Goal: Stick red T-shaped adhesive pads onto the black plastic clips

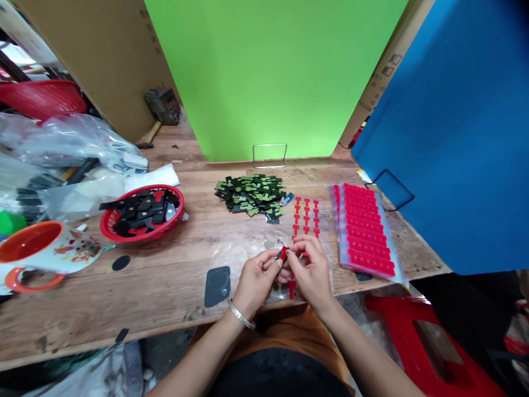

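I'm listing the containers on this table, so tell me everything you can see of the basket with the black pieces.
The basket is red, low and open-topped, with a rounded rim and openwork sides; it looks like plastic. It stands upright on the wooden table, to the right of the mug. Flat black pieces fill it, with some red among them; one long piece juts over its left rim. The left hand is clear of it.

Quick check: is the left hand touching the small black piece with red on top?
Touching. The head view shows the left hand gripping the black piece, thumb pressed against it.
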`<state>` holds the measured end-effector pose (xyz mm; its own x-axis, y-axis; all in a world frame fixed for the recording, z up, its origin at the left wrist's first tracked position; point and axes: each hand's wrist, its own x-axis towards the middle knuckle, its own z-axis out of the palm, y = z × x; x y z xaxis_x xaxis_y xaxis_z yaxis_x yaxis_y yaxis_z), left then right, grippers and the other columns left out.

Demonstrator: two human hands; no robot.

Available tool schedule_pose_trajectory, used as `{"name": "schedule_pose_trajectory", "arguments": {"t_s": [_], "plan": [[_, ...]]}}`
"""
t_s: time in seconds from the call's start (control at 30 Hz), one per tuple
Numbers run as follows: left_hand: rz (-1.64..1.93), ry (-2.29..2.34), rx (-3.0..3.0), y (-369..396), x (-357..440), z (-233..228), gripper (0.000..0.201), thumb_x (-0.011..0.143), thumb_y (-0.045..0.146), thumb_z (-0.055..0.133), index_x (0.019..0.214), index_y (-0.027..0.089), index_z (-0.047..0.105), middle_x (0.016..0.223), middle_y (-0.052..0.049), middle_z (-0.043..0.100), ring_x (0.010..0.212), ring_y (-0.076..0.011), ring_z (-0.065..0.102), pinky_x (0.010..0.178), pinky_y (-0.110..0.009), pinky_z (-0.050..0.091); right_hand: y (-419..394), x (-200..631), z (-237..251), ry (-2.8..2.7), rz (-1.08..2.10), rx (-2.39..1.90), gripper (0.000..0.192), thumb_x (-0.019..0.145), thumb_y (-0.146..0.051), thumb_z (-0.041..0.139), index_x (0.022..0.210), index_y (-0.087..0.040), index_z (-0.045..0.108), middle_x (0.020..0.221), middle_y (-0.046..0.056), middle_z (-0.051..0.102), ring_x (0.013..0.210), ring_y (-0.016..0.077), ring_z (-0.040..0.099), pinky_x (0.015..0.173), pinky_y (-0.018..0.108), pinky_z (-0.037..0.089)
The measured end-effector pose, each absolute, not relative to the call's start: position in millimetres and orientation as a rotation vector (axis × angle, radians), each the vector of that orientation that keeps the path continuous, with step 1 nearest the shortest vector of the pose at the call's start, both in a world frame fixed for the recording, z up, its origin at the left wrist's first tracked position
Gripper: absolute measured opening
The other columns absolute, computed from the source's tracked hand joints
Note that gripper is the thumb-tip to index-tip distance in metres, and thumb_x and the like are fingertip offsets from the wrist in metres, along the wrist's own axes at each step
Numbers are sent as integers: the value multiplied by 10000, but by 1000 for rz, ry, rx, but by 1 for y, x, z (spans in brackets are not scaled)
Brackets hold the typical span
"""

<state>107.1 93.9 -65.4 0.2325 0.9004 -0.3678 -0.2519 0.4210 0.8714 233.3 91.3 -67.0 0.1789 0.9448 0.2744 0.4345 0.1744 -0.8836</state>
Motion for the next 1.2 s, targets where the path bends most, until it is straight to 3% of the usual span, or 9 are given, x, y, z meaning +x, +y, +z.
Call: {"name": "schedule_pose_trajectory", "arguments": {"t_s": [0.27, 0.7, 0.9, 1.03, 1.2], "plan": [[902, 1040, 761, 94, 109, -63, 360, 696, 310, 651, 978, 97, 581, 632, -37, 659, 571, -134, 615, 568, -232, 490, 95, 234, -69, -1421, 630, -1424, 45, 766, -166, 528, 740, -183, 560, 931, 50, 543, 825, 152, 536, 655, 256, 431], [883, 979, 870, 96, 105, -63, 377, 737, 318, 612, 1048, 105, 589, 652, -40, 661, 604, -129, 602, 586, -223, 475, 94, 234, -64, -1403, 645, -1434, 33, 759, -201, 545, 768, -181, 570, 885, 42, 553, 729, 136, 535, 605, 242, 436], [834, 941, 888, 96, 102, -61, 366, 736, 338, 615, 1030, 121, 617, 844, -87, 670, 623, -120, 592, 564, -214, 453, 96, 244, -66, -1233, 804, -1449, 392, 684, -268, 650, 1040, -183, 509, 904, 45, 583, 609, 110, 519, 550, 232, 450], [798, 921, 895, 95, 103, -61, 357, 760, 324, 587, 1045, 111, 614, 818, -86, 661, 591, -102, 567, 550, -211, 442, 94, 248, -63, -1242, 1157, -1404, 196, 739, -307, 597, 861, -153, 604, 720, 29, 625, 578, 125, 559, 557, 239, 454], [774, 918, 922, 93, 103, -63, 365, 760, 337, 583, 1037, 102, 616, 801, -93, 664, 581, -105, 572, 534, -209, 436, 91, 247, -65, -1210, 1225, -1379, 202, 776, -344, 559, 713, -156, 602, 589, -3, 590, 527, 114, 543, 490, 208, 406]]}}
